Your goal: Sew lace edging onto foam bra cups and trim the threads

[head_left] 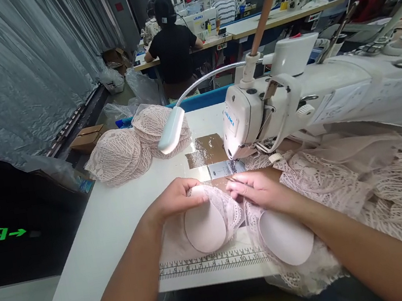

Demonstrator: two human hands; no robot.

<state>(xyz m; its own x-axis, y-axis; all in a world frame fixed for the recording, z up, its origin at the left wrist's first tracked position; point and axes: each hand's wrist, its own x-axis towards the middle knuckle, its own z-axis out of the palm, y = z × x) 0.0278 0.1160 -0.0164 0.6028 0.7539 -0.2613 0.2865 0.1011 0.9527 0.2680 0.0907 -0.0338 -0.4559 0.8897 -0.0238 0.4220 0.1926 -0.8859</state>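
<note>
My left hand (178, 197) pinches the upper edge of a pale pink lace bra (227, 205), with its thumb over a smooth, pale cup (205, 227). My right hand (255, 188) is closed beside the bra's middle, its fingertips near the lace. A thin dark sliver shows along these fingers; I cannot make out what it is. The second cup (288, 236) hangs toward the table's front edge, below my right wrist. Just beyond both hands are the sewing machine's needle plate (223, 169) and the white sewing machine head (242, 118).
Stacked lace cups (119, 156) lie at the back left, by a lamp (172, 129) on a bendable neck. A heap of lace (383, 181) covers the right side. A printed ruler (214, 263) runs along the front edge. A person (173, 47) sits at another table ahead.
</note>
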